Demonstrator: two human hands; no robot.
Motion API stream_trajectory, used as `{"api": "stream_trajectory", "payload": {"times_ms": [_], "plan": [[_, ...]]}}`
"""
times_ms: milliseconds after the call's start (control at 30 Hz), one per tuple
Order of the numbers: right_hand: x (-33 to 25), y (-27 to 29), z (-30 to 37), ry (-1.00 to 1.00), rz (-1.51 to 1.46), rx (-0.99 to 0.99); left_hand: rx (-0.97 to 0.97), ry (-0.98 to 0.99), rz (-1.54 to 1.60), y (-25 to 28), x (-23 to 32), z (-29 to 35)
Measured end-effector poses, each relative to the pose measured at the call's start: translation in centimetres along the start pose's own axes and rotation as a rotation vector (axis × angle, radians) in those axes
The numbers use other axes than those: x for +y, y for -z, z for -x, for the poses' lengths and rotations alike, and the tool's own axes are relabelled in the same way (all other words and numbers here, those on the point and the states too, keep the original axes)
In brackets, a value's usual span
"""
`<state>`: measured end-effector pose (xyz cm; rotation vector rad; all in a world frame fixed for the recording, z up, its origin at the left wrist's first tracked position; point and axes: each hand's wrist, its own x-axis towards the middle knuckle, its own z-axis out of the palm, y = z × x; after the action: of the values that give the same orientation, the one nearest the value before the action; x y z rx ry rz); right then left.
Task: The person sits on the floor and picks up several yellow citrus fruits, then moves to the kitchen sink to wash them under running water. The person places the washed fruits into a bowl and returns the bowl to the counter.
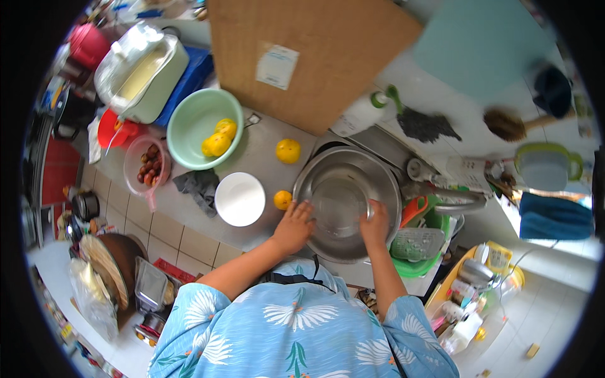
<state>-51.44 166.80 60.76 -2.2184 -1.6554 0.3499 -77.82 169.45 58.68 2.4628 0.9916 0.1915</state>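
A wide stainless steel basin [392, 178] stands in front of me at the sink, with a pale, see-through round shape in its middle that I cannot tell as water or a clear bowl. Over the basin's near left rim lies my left hand [294, 225], fingers apart. My right hand [374, 225] reaches inside the right wall, its fingers bent at a bright curved edge; what they grip is unclear. Beside my left fingers sits a small orange fruit [282, 200], and a larger yellow-orange fruit [288, 151] rests farther back. Left of these is a white bowl [240, 199].
A pale green basin [183, 135] holds several yellow fruits. Near it are a pink strainer [135, 183] of dark red fruits and a grey cloth [200, 189]. Right of the steel basin are a faucet [460, 203] and a green basket [413, 268]; a brown board [302, 57] stands behind.
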Motion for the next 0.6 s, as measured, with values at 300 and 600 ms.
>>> {"api": "stream_trajectory", "payload": {"times_ms": [300, 600], "plan": [[10.3, -0.2, 9.7, -0.699, -0.581, -0.03, -0.006, 0.681, 0.825, -1.7, 0.3, 1.4], [6.3, 0.6, 12.0, -0.864, -1.075, -0.011, 0.169, 0.588, 1.007, 4.1, 4.1, 1.0]]}}
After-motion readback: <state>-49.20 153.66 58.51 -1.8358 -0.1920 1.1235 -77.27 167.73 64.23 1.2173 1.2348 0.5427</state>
